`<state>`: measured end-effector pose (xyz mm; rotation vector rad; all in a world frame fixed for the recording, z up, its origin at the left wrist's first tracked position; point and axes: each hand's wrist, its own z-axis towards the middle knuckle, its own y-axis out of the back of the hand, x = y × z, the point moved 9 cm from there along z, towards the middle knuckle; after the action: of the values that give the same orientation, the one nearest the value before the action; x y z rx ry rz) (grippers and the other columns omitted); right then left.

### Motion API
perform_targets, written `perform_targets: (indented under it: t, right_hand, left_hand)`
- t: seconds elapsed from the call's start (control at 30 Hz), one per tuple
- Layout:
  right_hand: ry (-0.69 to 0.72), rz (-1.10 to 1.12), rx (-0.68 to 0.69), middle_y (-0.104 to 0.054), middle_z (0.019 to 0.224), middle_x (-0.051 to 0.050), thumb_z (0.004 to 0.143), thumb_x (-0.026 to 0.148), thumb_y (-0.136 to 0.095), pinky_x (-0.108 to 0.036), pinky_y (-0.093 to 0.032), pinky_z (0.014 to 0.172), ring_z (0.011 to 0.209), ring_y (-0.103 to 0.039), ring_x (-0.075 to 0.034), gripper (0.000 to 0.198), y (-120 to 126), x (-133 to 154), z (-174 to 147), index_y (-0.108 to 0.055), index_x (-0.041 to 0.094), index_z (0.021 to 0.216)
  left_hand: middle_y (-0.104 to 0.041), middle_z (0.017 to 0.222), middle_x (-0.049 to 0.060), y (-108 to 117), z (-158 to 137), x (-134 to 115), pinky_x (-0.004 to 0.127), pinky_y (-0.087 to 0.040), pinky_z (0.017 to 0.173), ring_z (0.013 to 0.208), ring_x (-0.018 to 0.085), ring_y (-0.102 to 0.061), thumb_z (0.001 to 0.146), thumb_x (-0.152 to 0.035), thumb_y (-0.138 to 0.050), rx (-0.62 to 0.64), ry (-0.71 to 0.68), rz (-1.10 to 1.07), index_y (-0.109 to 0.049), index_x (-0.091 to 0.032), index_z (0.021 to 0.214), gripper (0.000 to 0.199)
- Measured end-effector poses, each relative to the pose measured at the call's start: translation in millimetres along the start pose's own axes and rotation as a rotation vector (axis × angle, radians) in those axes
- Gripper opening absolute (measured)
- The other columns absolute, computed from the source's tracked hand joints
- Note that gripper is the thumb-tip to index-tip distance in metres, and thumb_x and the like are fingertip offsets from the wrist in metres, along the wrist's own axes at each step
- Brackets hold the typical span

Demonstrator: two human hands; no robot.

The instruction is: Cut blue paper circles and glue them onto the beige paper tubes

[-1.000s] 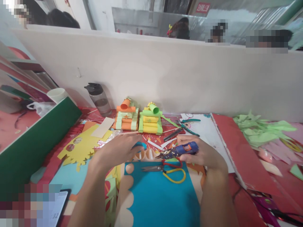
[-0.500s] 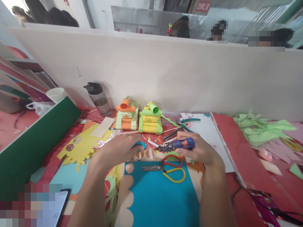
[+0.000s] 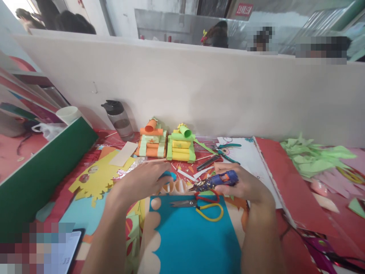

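Observation:
My left hand [image 3: 149,174] is closed, fingertips pinching a small paper piece with a blue part [image 3: 170,174]. Two beige paper rings [image 3: 180,186] sit at its lower side. Wrapped in my right hand [image 3: 241,179] is a blue hot glue gun [image 3: 218,180]. Its dark, speckled nozzle points left, with the tip close beside the right-hand ring; whether they touch I cannot tell. Below both hands, scissors [image 3: 196,204] with one red and one yellow handle lie on a blue sheet [image 3: 194,239]. Beige paper with a scalloped edge [image 3: 151,241] shows along that sheet's left side.
Two paper tanks, one orange [image 3: 151,142] and one yellow-green [image 3: 181,146], stand behind my hands. A water bottle [image 3: 118,120] is by the partition. Pliers [image 3: 228,150], yellow paper scraps [image 3: 94,173], a green box wall [image 3: 48,163] and a phone [image 3: 71,247] lie around.
My right hand has shifted slightly right and down with the glue gun, whose nozzle tip is lower. My left hand stays nearly still with the paper piece.

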<state>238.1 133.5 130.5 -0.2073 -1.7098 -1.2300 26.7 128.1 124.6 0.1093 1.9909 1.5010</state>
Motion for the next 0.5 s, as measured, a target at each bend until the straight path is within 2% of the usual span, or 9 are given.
perform_targets:
  t: [0.2, 0.5]
  right_hand:
    - [0.009, -0.050, 0.029, -0.049, 0.071, 0.003, 0.082, 0.047, -0.071, -0.026, -0.031, 0.058, 0.063, -0.043, -0.013, 0.040, -7.2, 1.4, 4.0, -0.046, 0.020, 0.067]
    - [0.012, -0.013, 0.067, -0.048, 0.072, 0.001, 0.083, 0.052, -0.071, -0.027, -0.033, 0.058, 0.064, -0.045, -0.014, 0.042, -21.4, 5.3, 14.1, -0.049, 0.020, 0.068]
  left_hand:
    - [-0.068, 0.089, 0.002, -0.2, -0.7, 0.4, 0.030, -0.033, 0.062, 0.075, 0.019, -0.061, 0.099, -0.039, -0.045, -0.010, -0.015, 0.005, -0.058, -0.023, 0.090, 0.022]
    - [-0.069, 0.091, 0.003, 1.5, -1.6, -2.6, 0.030, -0.035, 0.062, 0.078, 0.020, -0.063, 0.100, -0.038, -0.044, -0.005, -0.015, -0.002, -0.060, -0.023, 0.091, 0.023]
